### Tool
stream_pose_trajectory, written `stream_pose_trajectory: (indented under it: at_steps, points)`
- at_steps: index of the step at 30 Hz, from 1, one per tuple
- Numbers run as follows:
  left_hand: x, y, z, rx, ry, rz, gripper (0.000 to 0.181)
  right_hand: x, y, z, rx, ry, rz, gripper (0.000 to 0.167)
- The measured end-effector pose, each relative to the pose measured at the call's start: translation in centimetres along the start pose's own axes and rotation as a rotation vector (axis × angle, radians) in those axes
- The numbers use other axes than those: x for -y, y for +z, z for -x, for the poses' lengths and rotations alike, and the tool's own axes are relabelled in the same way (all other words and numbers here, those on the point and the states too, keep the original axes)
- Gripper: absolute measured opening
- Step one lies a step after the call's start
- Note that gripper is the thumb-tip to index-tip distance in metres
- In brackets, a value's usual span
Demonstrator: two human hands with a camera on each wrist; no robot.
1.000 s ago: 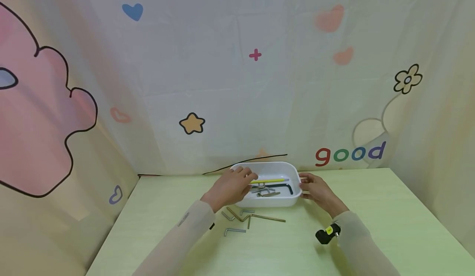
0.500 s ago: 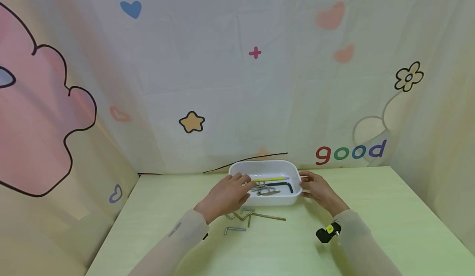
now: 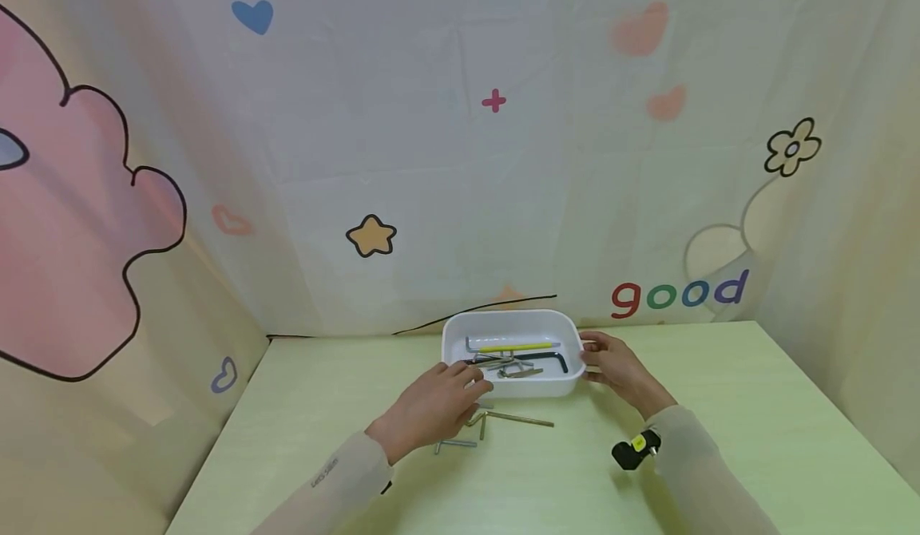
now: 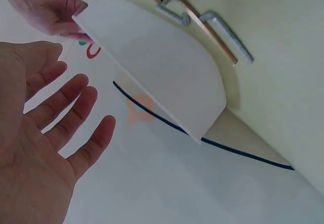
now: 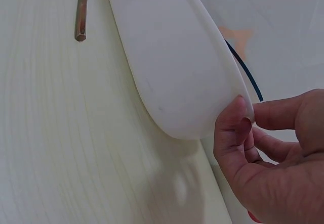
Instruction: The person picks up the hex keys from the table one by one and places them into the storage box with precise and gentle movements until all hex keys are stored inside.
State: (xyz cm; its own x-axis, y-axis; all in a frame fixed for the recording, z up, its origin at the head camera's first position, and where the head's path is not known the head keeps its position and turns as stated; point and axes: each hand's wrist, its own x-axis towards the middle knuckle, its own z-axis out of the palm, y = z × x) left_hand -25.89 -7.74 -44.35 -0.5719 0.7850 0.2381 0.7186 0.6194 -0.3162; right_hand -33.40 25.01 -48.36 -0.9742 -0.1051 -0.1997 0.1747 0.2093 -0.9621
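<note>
In the head view a white tray (image 3: 528,390) stands near the back of the table. My right hand (image 3: 624,371) pinches its rim at the right end, thumb and fingers on either side, as the right wrist view shows. My left hand (image 3: 434,407) is in front of the tray's left end. In the left wrist view its fingers (image 4: 61,113) are spread and hold nothing. Inside the tray lie a yellow pen-like stick (image 3: 519,347), a black hex key (image 3: 549,355) and several silver and brass-coloured pieces. More hex keys lie on the table, including a long brass-coloured one (image 3: 521,419), partly hidden by my left hand.
A pale green table (image 3: 575,479) carries everything. Directly behind the tray hangs a printed curtain (image 3: 446,200), with more curtain at both sides. A black device with a yellow mark (image 3: 636,449) is worn at my right wrist.
My left hand has drawn back from over the tray's left end toward the table's front, uncovering a silver hex key inside and covering some loose ones. My right hand stays on the rim.
</note>
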Motion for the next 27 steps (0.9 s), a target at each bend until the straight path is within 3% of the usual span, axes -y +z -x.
stream_pose_trajectory:
  at_steps: [7, 12, 27]
  points:
    - [-0.9, 1.1, 1.3, 0.02, 0.037, 0.036, 0.03, 0.1, -0.1, -0.1, -0.008, 0.01, 0.002, 0.049]
    - [-1.1, 1.9, 2.0, 0.115, 0.033, 0.04, 0.036, 0.0, -0.1, -0.3, -0.012, 0.015, -0.01, 0.049]
    - [-0.7, 4.7, 2.4, 0.256, -0.081, 0.128, 0.04, 0.0, 0.0, 0.0, -0.005, 0.01, -0.015, 0.049]
